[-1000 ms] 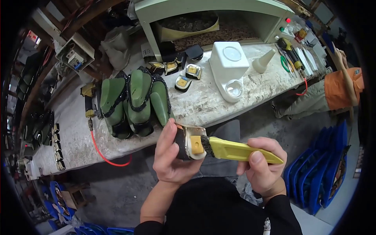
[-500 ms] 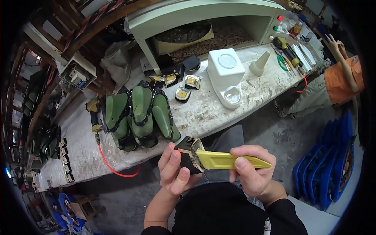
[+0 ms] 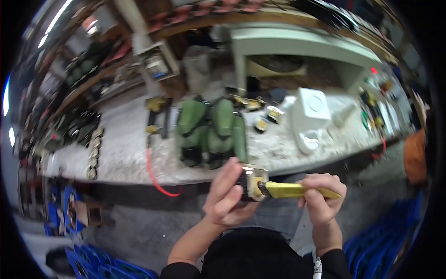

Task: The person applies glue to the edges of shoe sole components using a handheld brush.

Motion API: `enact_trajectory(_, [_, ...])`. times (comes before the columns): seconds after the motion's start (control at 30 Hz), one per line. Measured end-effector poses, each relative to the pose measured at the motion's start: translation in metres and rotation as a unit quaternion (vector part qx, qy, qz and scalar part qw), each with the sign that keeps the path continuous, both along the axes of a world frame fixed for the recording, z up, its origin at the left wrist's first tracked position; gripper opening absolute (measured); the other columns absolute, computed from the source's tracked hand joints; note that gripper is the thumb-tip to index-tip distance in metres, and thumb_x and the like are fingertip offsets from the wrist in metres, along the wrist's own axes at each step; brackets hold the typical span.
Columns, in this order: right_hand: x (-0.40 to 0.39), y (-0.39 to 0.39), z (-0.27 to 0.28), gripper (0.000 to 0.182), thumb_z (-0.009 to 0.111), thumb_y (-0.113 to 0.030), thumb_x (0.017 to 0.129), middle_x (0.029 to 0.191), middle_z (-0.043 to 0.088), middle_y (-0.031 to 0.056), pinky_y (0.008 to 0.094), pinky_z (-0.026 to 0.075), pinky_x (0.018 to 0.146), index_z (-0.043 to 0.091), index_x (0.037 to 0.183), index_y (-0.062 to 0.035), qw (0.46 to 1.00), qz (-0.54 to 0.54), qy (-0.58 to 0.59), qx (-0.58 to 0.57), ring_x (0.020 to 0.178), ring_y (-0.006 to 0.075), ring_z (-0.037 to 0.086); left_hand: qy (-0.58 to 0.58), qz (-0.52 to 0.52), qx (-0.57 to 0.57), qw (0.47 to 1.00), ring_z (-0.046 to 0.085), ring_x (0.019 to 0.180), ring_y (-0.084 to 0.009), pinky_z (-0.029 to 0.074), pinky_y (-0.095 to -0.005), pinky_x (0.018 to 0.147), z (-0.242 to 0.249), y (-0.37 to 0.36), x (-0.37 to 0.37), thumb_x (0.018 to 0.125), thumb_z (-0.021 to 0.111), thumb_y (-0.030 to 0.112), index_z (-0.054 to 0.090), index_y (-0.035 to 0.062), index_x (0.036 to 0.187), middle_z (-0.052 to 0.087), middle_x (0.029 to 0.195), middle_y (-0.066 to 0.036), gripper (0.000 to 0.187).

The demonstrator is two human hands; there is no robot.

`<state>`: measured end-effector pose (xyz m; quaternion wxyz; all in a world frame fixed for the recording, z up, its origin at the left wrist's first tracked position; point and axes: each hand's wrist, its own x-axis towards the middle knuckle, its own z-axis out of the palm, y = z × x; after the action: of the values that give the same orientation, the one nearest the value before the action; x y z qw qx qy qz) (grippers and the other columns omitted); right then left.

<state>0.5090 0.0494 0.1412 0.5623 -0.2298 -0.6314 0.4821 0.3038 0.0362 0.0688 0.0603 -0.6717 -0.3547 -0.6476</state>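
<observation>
My left hand point(image 3: 227, 197) is closed round a small black block with a gold-coloured rim point(image 3: 253, 182), in front of the bench edge. My right hand point(image 3: 323, 195) grips a yellow tool point(image 3: 290, 189), its dark tip at the open face of the block. Behind my hands, green shoe forms with black straps point(image 3: 223, 118) lie on the bench. Smaller black and gold pieces point(image 3: 274, 113) sit to their right, beside a white container point(image 3: 312, 109) with a small round cup. The picture is blurred by motion.
The whitish bench point(image 3: 121, 121) runs across the view, with a pale green hooded box point(image 3: 297, 39) at its back. A red hose point(image 3: 151, 172) hangs over the front edge. Blue crates point(image 3: 385, 237) stand low on the right. A person in orange point(image 3: 415, 158) is at the far right.
The view has swung left, so the bench sits further right in it. The yellow tool's tip has moved from the block's rim to its face, and the block is turned.
</observation>
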Motion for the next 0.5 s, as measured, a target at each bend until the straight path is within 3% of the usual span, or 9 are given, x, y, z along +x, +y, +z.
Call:
enact_trajectory(0.03, [-0.010,0.007,0.002,0.023,0.062,0.004,0.072,0.068,0.070,0.0132,0.0230,0.042,0.044,0.070,0.094,0.0010,0.996,-0.042,-0.061,-0.044,0.044,0.0143,0.052,-0.019,-0.029,-0.004,0.999,0.052,0.131,-0.0438,0.049,-0.0537,0.107,0.005,0.001,-0.007,0.078,0.084,0.013,0.046,0.0111,0.129,0.050,0.144,-0.024,0.063])
enact_trajectory(0.1, [-0.004,0.022,-0.008,0.022,0.061,0.002,0.070,0.065,0.069,0.0119,0.0216,0.038,0.043,0.071,0.090,0.0008,0.959,0.035,-0.148,0.241,0.042,0.0127,0.047,-0.040,-0.045,0.037,0.997,0.053,0.130,-0.0449,0.048,-0.0544,0.107,0.005,0.006,-0.021,0.077,0.084,0.008,0.049,0.0081,0.127,0.054,0.141,-0.025,0.061])
enact_trajectory(0.13, [-0.018,0.026,-0.002,0.022,0.061,0.002,0.070,0.065,0.069,0.0119,0.0216,0.038,0.043,0.071,0.090,0.0008,0.953,0.067,-0.119,0.271,0.042,0.0127,0.047,-0.055,-0.066,0.014,0.996,0.054,0.129,-0.0450,0.049,-0.0548,0.106,0.014,0.002,-0.028,0.074,0.083,0.002,0.049,0.0076,0.128,0.054,0.141,-0.026,0.063])
enact_trajectory(0.2, [-0.026,0.015,0.010,0.007,0.062,-0.002,0.069,0.063,0.070,0.0102,0.0218,0.037,0.043,0.067,0.073,-0.0041,0.996,-0.061,-0.002,0.059,0.041,0.0123,0.043,-0.099,-0.084,0.032,0.991,0.055,0.129,-0.0451,0.049,-0.0530,0.106,0.026,-0.001,-0.032,0.075,0.078,-0.004,0.053,0.0015,0.129,0.056,0.138,-0.027,0.060])
enact_trajectory(0.27, [-0.042,0.021,0.010,0.007,0.062,-0.004,0.072,0.066,0.072,0.0121,0.0221,0.036,0.043,0.068,0.076,-0.0043,0.999,-0.020,-0.032,0.035,0.040,0.0127,0.042,-0.078,-0.099,0.001,0.992,0.055,0.128,-0.0436,0.050,-0.0537,0.105,0.032,-0.009,-0.040,0.068,0.082,-0.006,0.050,0.0059,0.131,0.054,0.141,-0.026,0.071])
enact_trajectory(0.37, [-0.039,0.022,0.009,0.013,0.063,-0.001,0.071,0.074,0.073,0.0133,0.0223,0.037,0.045,0.070,0.082,-0.0033,0.992,0.061,-0.038,0.102,0.043,0.0128,0.044,-0.082,-0.105,0.000,0.991,0.057,0.126,-0.0427,0.050,-0.0530,0.105,0.035,-0.014,-0.053,0.067,0.082,-0.006,0.052,0.0049,0.132,0.055,0.140,-0.027,0.073])
enact_trajectory(0.5, [-0.034,0.031,0.013,0.027,0.065,0.005,0.069,0.088,0.076,0.0157,0.0226,0.039,0.049,0.074,0.094,-0.0012,0.968,0.180,-0.069,0.163,0.050,0.0131,0.047,-0.154,-0.184,-0.083,0.967,0.060,0.123,-0.0400,0.051,-0.0487,0.103,0.020,-0.028,-0.053,0.064,0.081,-0.008,0.053,0.0010,0.133,0.057,0.136,-0.028,0.075])
